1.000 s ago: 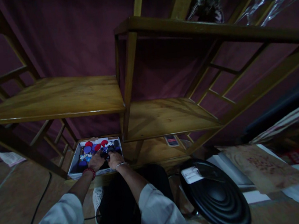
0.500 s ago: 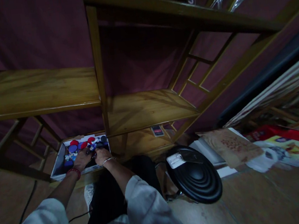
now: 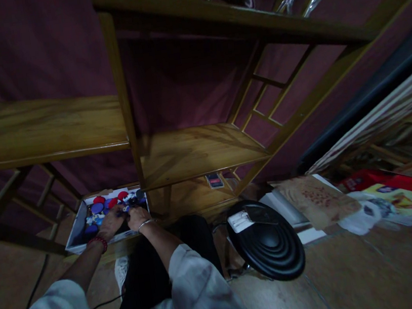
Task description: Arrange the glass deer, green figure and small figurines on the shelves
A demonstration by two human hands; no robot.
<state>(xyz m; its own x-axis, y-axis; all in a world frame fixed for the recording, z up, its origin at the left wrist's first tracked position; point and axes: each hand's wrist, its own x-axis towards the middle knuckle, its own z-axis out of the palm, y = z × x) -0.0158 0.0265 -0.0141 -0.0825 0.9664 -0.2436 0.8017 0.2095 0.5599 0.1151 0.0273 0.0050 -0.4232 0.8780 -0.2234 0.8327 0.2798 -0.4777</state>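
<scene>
A white open box [image 3: 77, 226] on the low shelf at left holds a jumble of small items, among them red round pieces [image 3: 99, 200] and blue-purple round pieces [image 3: 97, 208]. My left hand [image 3: 112, 222], with a red bead bracelet at the wrist, is over the middle of the box, fingers bent. Close beside it, my right hand [image 3: 138, 217], wearing a silvery bangle, has its fingers curled in. The fingertips of both hands meet around something small and dark that I cannot make out. Shadow hides much of the box's near part.
A wooden shelf unit [image 3: 201, 150] stands ahead, its upright post [image 3: 121, 100] just right of the box. A black round stool [image 3: 270, 242] with a white item on its seat is at right. Papers [image 3: 312, 203] and a red-yellow package [image 3: 407, 200] lie beyond it.
The view has shifted slightly to the right, so the shelf and box sit further left. My hands stay over the box, with their fingertips closer together.
</scene>
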